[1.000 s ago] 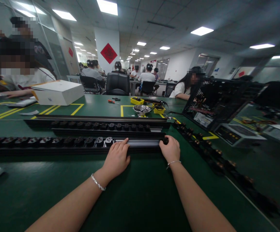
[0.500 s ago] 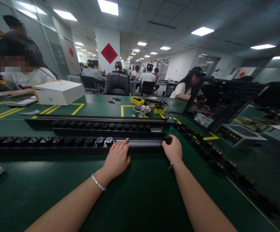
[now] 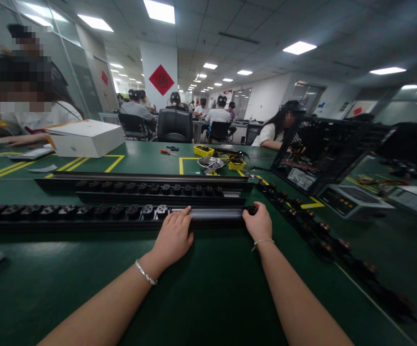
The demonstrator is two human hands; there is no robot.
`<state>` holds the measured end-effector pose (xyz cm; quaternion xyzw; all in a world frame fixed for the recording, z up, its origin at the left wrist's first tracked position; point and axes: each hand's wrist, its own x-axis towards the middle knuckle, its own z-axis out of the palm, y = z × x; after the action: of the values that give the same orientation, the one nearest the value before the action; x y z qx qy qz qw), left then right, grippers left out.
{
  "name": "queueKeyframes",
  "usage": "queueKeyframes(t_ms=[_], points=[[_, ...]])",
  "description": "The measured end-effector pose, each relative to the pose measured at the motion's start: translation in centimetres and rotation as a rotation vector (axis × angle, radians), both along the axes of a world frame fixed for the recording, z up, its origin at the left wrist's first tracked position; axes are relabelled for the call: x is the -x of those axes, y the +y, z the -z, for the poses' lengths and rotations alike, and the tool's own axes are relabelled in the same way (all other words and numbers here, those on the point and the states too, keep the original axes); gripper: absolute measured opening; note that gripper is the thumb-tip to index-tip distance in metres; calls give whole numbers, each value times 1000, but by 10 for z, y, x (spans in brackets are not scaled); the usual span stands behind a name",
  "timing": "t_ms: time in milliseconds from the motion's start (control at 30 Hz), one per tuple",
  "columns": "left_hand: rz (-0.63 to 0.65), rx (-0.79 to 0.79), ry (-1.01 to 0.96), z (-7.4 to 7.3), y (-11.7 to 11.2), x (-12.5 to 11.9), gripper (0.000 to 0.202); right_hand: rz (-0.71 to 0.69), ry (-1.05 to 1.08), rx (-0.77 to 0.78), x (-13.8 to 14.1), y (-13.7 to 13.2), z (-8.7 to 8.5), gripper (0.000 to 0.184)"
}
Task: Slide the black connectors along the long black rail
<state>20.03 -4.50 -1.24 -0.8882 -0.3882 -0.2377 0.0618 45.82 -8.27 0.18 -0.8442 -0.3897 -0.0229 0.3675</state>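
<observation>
A long black channel rail [image 3: 215, 215] lies across the table in front of me. A row of black socket-like modules [image 3: 117, 211] fills its left part, with bare metal showing further right. My left hand [image 3: 174, 234] rests on the rail beside the last modules, its fingers stretched over the top and thumb apart on the near side. At the rail's right end, my right hand [image 3: 258, 221] is closed around a small black module [image 3: 252, 209], mostly hidden by the fingers. Whether that module touches the rail I cannot tell.
Behind lie a second filled rail [image 3: 158, 196] and another black rail [image 3: 140, 178]. A line of wired black modules [image 3: 316, 228] runs down the right side, near an open computer case [image 3: 324, 149] and a power supply [image 3: 354, 201]. A metal bowl [image 3: 211, 164] stands further back.
Both hands keep nearly the same place on the rail and the module. The whole view has shifted very slightly to the left.
</observation>
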Motion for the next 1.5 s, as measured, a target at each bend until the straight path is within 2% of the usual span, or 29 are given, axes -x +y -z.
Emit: queueKeyframes(t_ms=[333, 667, 1033, 1500], points=[[-9, 14, 16, -3, -1, 0, 37, 31, 56, 45, -7, -3, -4, 47], [-9, 15, 16, -3, -1, 0, 37, 31, 56, 27, -9, -3, -4, 45], [-14, 14, 15, -2, -1, 0, 36, 100, 114, 2, -20, -5, -3, 46], [-3, 16, -10, -3, -1, 0, 36, 228, 137, -83, -54, -9, 5, 43]])
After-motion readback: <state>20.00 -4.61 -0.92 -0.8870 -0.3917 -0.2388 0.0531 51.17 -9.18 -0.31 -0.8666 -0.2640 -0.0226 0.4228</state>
